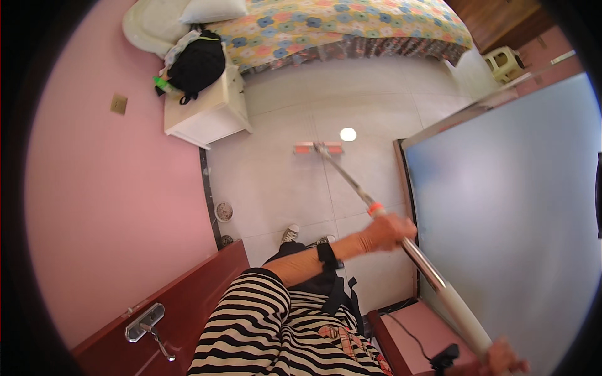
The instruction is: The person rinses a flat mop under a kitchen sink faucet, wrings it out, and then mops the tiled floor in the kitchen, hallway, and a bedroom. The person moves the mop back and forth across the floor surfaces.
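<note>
A mop (433,272) with a long metal shaft, an orange-red collar and a white upper grip slants across my view. Its narrow red and pale head (304,149) rests on the light tiled floor ahead of my feet. Partway up the shaft, just above the collar, my left hand (390,232) is wrapped round it. My right hand (501,358) closes on the white grip near its top end, at the lower right edge of the picture. That hand is slightly blurred.
A bed (351,25) with a flowered cover stands at the far side. Beside it a white nightstand (210,113) bears a black backpack (199,62). A frosted panel (501,188) borders the right, an opened red door (188,294) the near left. A small bowl (224,212) sits by the pink wall.
</note>
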The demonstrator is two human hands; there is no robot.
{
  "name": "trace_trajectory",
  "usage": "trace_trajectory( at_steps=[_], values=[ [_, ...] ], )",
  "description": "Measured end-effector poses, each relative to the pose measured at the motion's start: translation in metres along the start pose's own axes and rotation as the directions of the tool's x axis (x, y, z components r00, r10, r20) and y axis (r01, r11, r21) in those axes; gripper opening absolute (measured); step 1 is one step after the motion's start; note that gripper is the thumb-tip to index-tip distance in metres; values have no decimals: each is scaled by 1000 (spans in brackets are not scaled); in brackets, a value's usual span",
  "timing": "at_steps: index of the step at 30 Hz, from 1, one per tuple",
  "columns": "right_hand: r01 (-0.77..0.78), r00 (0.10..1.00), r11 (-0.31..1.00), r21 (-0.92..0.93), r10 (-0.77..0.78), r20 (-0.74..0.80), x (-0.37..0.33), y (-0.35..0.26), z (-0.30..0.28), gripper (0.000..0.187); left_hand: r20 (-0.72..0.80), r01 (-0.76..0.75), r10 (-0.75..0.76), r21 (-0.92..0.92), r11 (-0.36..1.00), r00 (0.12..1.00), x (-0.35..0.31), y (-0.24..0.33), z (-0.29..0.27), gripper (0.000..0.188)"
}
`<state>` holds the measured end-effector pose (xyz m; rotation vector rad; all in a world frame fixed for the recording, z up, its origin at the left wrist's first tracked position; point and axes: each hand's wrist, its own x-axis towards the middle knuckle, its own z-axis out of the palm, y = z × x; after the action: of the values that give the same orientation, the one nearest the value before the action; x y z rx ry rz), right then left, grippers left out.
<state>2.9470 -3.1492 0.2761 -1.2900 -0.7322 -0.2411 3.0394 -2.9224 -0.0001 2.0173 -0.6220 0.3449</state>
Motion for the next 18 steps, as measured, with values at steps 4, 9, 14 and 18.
trace_trajectory(
  at_steps=[4, 9, 14, 18],
  values=[
    [-203, 977, 963, -179, 211, 26, -18, 103, 66, 15, -282, 165, -126, 120, 979, 951, -53, -105, -69, 29],
    [-257, 919, 951, -174, 296, 260, -19, 145, 164, 25, -297, 366, -278, 304, 880, 914, -138, -183, -143, 21],
    [-159, 916, 945, -286, 249, 315, -16, 98, 158, 32, -344, 392, -318, 172, 904, 884, -173, -163, -121, 28],
    [-223, 758, 967, -126, 253, 601, 45, 40, 125, 54, -412, 389, -330, 66, 919, 849, -160, -80, -93, 25]
  ],
)
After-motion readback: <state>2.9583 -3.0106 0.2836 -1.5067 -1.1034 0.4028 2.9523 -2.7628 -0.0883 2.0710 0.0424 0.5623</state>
